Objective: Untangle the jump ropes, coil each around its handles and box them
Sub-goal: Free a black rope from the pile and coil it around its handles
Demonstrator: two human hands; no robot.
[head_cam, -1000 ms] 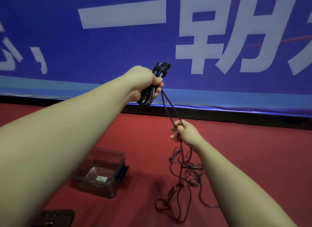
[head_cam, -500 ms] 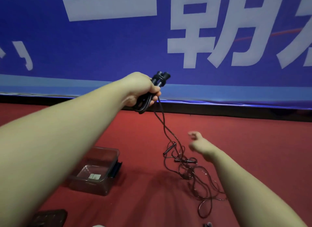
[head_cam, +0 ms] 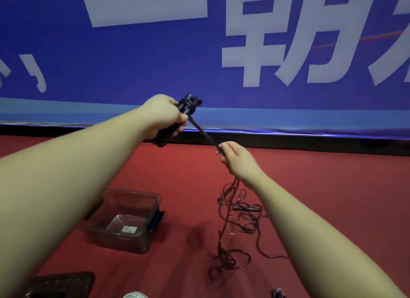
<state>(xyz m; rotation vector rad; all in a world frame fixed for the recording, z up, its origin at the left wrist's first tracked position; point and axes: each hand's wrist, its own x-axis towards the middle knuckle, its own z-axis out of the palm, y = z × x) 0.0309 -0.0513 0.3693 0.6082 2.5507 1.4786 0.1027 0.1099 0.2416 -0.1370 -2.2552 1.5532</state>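
Two stubby black handles (head_cam: 189, 104) are gripped by the left hand (head_cam: 163, 116), some cord looped below. The thin glossy rope (head_cam: 205, 133) runs taut to the right hand (head_cam: 237, 158), which pinches it, then drops into a tangle (head_cam: 243, 211) on the red floor (head_cam: 332, 198) near the clear plastic box (head_cam: 126, 218). Winding on could cinch knots in that tangle, I judge
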